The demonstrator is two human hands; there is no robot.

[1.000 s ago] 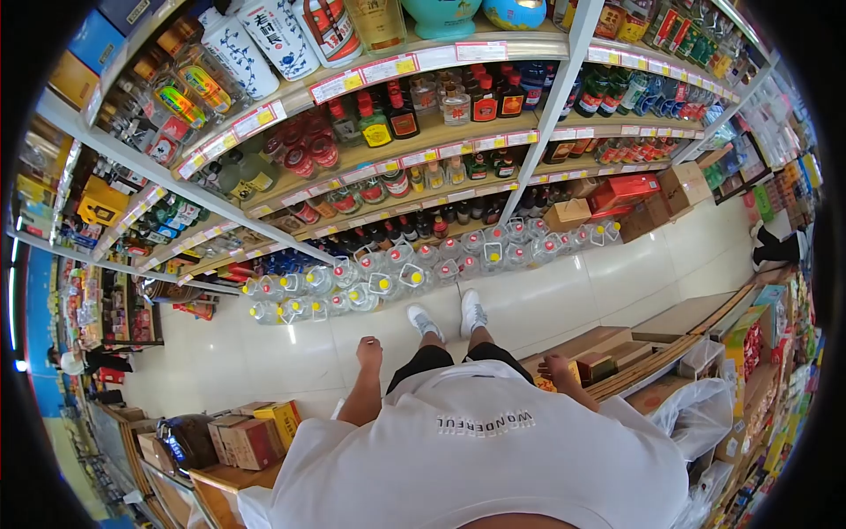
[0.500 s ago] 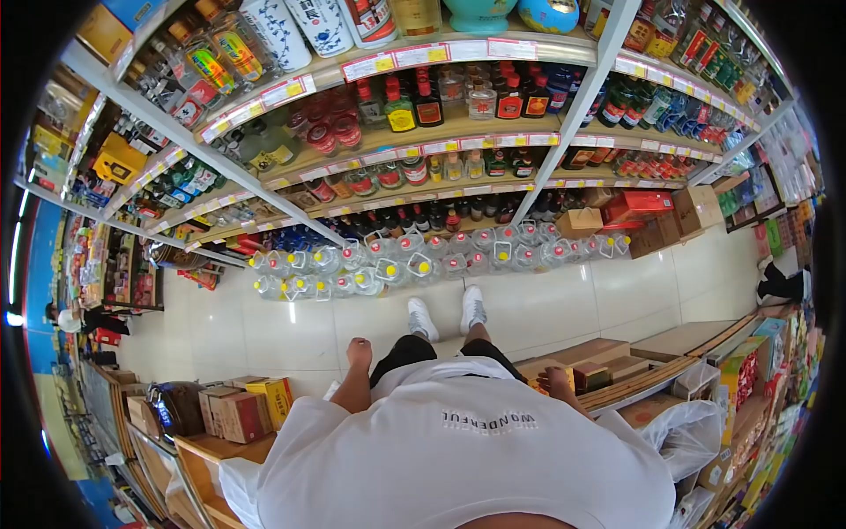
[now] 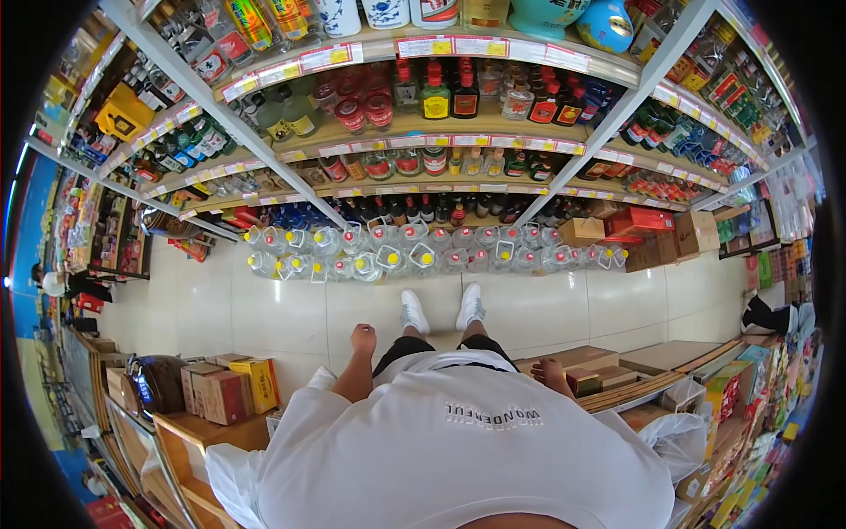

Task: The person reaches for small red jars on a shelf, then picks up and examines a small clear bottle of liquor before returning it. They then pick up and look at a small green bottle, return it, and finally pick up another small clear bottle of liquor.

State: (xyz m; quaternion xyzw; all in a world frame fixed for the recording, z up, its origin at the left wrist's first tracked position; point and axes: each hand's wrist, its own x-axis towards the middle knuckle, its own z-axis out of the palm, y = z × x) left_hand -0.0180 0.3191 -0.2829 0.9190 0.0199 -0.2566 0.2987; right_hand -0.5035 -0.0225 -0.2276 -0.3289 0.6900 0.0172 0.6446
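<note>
My left hand [image 3: 363, 338] hangs beside my left thigh over the tiled floor, fingers curled in, with nothing visible in it. My right hand [image 3: 548, 371] is low at my other side, its fingers loosely spread, and it overlaps the cardboard boxes [image 3: 586, 357] behind it in this view. In front of my white shoes [image 3: 471, 305], several clear plastic jugs [image 3: 392, 257] with red and yellow caps stand in rows on the floor along the shelf foot. Above them, the shelf holds glass bottles [image 3: 434, 93] and red-lidded jars [image 3: 379, 109].
Price tags line the shelf edges [image 3: 493, 48]. Cartons [image 3: 630, 251] sit on the floor at the right end of the jugs. Behind me are a wooden stand [image 3: 220, 432] with boxes [image 3: 216, 392] and a dark jar [image 3: 154, 385]. Another person's dark-clad leg [image 3: 765, 315] shows at far right.
The view has tilted slightly, so the upper shelves sit farther right and lower. My right hand appears a little higher and farther left; both arms still hang down.
</note>
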